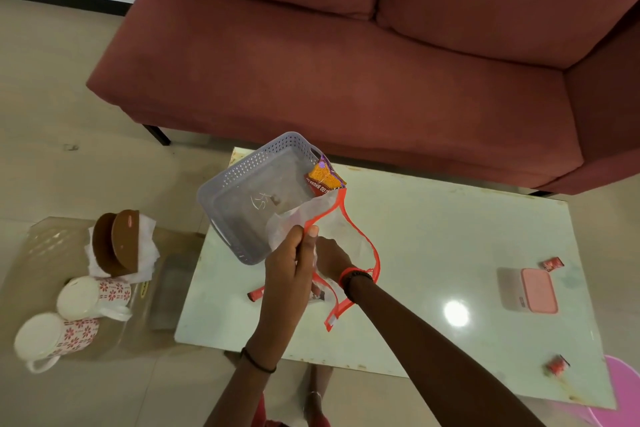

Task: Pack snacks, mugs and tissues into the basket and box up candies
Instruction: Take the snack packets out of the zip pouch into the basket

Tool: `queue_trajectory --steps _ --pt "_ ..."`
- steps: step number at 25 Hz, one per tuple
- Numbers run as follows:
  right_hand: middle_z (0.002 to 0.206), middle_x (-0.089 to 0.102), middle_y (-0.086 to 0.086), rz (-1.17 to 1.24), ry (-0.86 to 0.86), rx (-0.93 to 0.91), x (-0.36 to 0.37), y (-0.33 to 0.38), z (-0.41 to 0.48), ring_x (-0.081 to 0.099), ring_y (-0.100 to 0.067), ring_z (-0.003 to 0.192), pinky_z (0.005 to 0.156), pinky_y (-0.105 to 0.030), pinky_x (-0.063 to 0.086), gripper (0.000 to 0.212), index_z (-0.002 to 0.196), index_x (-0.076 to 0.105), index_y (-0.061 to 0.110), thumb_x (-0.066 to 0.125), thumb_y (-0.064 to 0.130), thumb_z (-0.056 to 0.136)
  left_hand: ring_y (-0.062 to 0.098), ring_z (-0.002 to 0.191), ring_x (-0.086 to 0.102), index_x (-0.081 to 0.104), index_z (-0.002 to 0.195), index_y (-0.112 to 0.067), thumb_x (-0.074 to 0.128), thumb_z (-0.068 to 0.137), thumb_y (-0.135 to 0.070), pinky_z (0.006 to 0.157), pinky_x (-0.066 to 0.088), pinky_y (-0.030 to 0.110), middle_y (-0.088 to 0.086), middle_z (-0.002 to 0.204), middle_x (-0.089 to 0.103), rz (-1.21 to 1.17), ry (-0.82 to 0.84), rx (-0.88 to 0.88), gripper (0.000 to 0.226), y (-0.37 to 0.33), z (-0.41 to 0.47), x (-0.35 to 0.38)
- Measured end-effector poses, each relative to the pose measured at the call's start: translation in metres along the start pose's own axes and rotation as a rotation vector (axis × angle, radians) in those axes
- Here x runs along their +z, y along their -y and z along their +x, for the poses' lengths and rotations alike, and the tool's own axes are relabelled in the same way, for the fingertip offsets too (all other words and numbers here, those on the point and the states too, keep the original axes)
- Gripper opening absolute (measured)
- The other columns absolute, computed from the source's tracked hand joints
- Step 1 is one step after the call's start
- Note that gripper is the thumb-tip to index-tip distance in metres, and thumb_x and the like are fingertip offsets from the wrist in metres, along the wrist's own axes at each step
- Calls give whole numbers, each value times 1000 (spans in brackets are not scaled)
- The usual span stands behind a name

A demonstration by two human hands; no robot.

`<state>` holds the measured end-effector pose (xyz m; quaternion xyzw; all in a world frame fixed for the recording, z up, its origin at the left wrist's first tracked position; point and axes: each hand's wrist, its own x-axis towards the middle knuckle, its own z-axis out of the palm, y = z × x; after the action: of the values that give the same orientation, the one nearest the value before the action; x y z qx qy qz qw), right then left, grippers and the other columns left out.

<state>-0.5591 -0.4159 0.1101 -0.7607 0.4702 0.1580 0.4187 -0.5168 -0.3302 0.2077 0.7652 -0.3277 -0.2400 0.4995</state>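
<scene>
A lavender perforated basket [239, 180] stands tilted near the white table's far left corner, with an orange snack packet [325, 178] at its right rim. My left hand [289, 270] pinches the red-edged rim of a clear plastic bag [341, 236] beside the basket. My right hand [330, 260] is inside the bag, fingers hidden. Two white mugs with red flowers [83, 298] [48, 336] lie on the low glass table at left, next to a brown tissue holder [117, 243]. A pink candy box [530, 289] sits at right with red candies [553, 264] [557, 365] nearby.
A red sofa [346, 62] stands behind the white table [433, 236]. A red wrapper [255, 295] lies under my left wrist. A pink round object [620, 378] shows at the lower right edge. A clear rectangular container [169, 288] sits on the glass table.
</scene>
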Motion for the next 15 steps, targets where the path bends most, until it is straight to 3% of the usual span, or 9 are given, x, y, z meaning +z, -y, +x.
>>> queue_trajectory --steps 2,3,5,7,9,12,15 --pt "111 64 -20 25 1 -1 -2 6 0 62 -36 99 91 -45 53 23 108 58 -2 45 13 96 12 47 54 63 91 1 52 91 -14 43 41 10 -11 55 47 -16 4 -23 18 -2 3 -2" --pt "115 62 -21 25 4 -3 -4 10 0 60 -37 100 91 -43 52 24 111 56 -3 44 13 96 13 46 50 61 89 0 50 91 -17 44 44 21 -9 54 47 -29 12 -25 21 -4 5 -4" --pt "119 58 -23 20 -19 -1 -12 17 -2 57 -35 96 86 -38 48 23 111 54 -2 43 11 96 18 47 50 58 85 -2 45 89 -29 49 49 35 -5 52 46 -64 26 -20 30 -8 12 -8" --pt "116 58 -23 17 -75 -2 -21 28 -10 54 -33 90 80 -38 45 14 106 51 2 44 8 95 18 46 50 56 84 -3 41 86 -37 50 51 39 -4 52 47 -77 17 -26 37 -8 21 -12" --pt "110 62 -20 9 -151 -46 -32 42 -25 61 -35 93 83 -38 50 18 112 48 3 46 7 95 14 47 51 57 86 -2 42 90 -33 50 50 34 -7 53 47 -66 -20 -36 34 -5 31 -15" --pt "91 60 -9 27 -259 -129 -59 68 -52 63 -26 83 67 -31 50 26 119 43 4 48 9 94 11 47 52 57 89 0 44 93 -24 46 47 20 -9 55 46 -41 -55 -43 28 2 48 -20" --pt "90 57 -5 177 -339 -119 -97 93 -75 60 -23 83 72 -29 47 20 111 46 6 49 10 92 5 40 54 50 75 -15 42 95 -28 37 43 12 -10 51 46 -71 -41 -33 25 8 65 -31"
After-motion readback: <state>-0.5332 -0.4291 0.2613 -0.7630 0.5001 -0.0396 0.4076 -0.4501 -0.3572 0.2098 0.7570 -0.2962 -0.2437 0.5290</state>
